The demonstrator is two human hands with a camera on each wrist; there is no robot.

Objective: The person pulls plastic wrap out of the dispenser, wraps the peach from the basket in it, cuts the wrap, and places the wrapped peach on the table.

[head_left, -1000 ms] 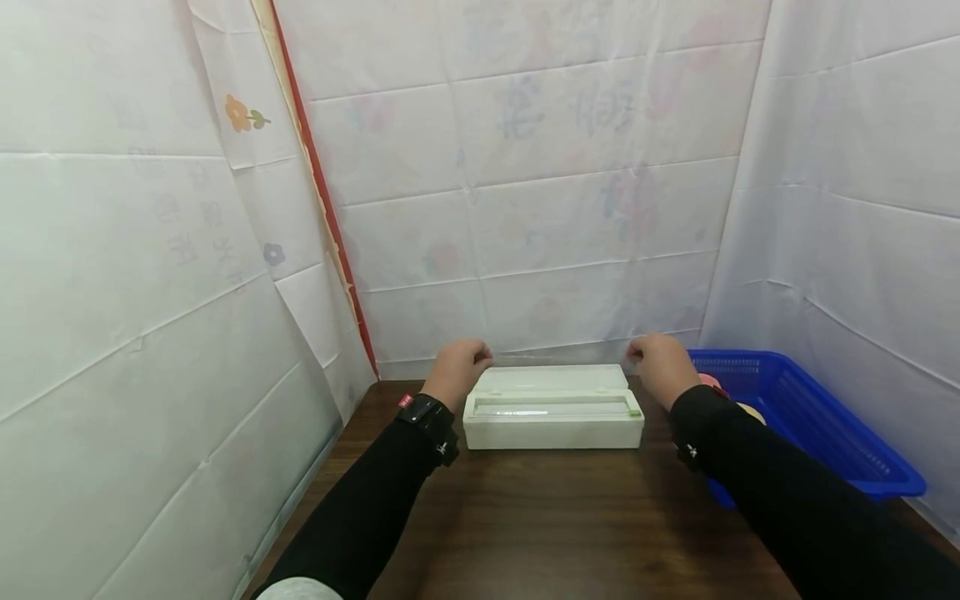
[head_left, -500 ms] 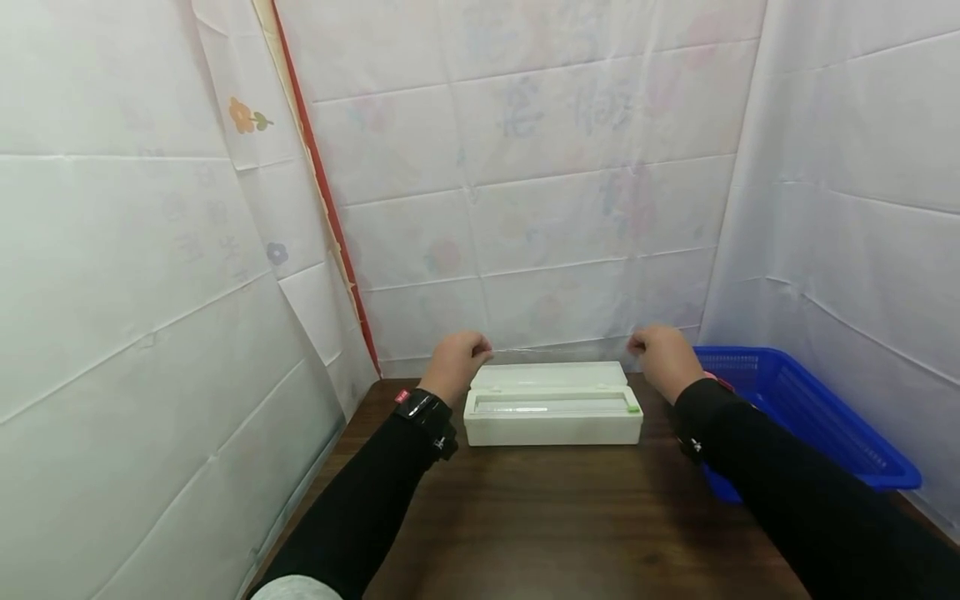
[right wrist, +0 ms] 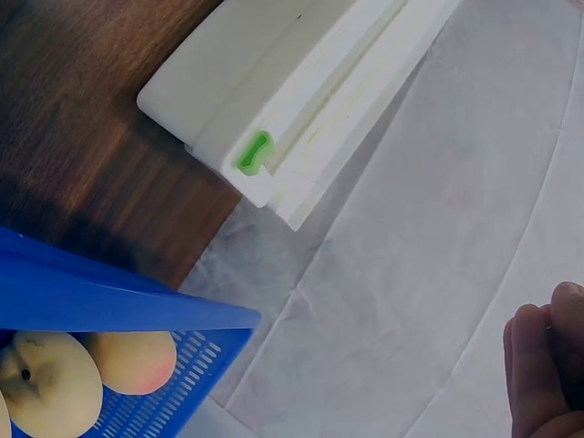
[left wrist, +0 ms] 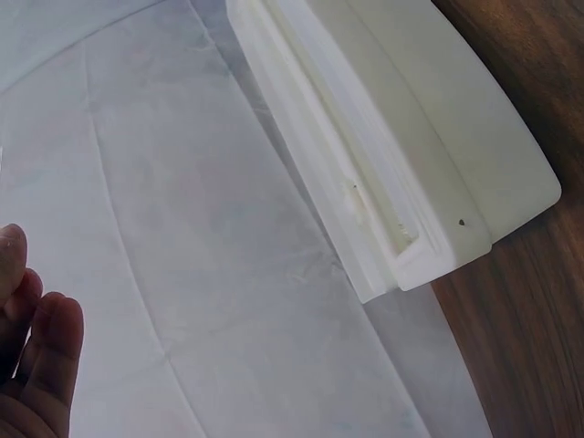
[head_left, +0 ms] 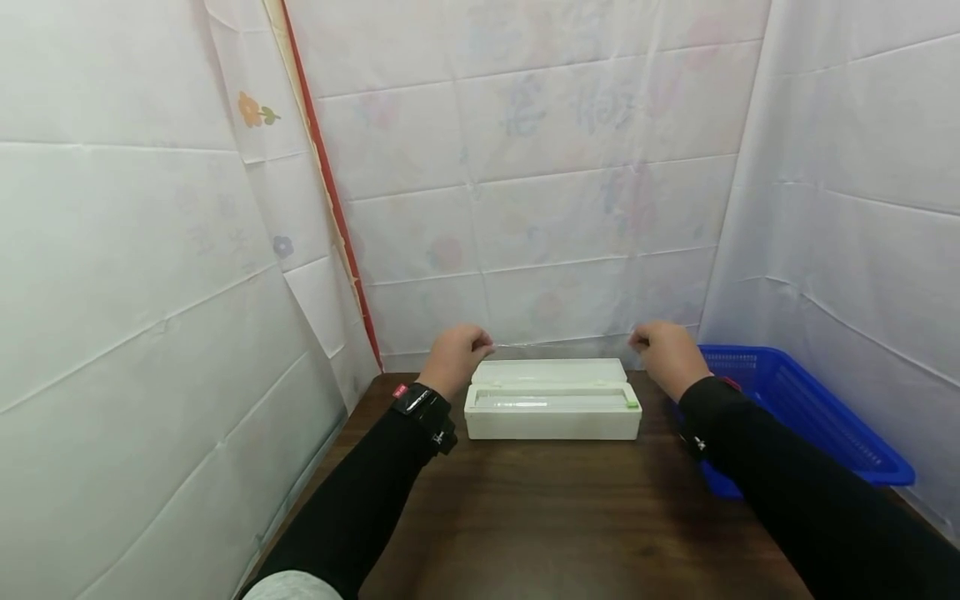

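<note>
A long, off-white cling film dispenser [head_left: 552,423] sits on a dark wooden table [head_left: 555,517]; take its middle, in the head view, as the centre of a clock. Its lid [head_left: 547,371] is folded back toward 12, and a green slide cutter [head_left: 632,404] sits at its 3 o'clock end. The left hand [head_left: 452,360] is raised at 10 o'clock, the right hand [head_left: 667,357] at 2, both apart from the dispenser. Each hand's fingers are curled inward as if pinching, but I cannot tell whether anything lies between them. A faint pale line [head_left: 525,345] runs between the hands; it may be clear film or a fold in the backing sheet [head_left: 547,208].

The step in hand is probably drawing film out level across the dispenser. If so, the next move calls for both hands to keep the sheet taut and even, then lay it down past the cutting track.

Counted: two hands, one dispenser, one lid, one cutter, one blue plastic basket [head_left: 832,429] at 3 o'clock. The right wrist view shows parts of three round fruits in that basket: one blushing peach [right wrist: 134,362], one cream fruit [right wrist: 59,383] with a dark stem pit, and a sliver at the edge. Others may be hidden.
</note>
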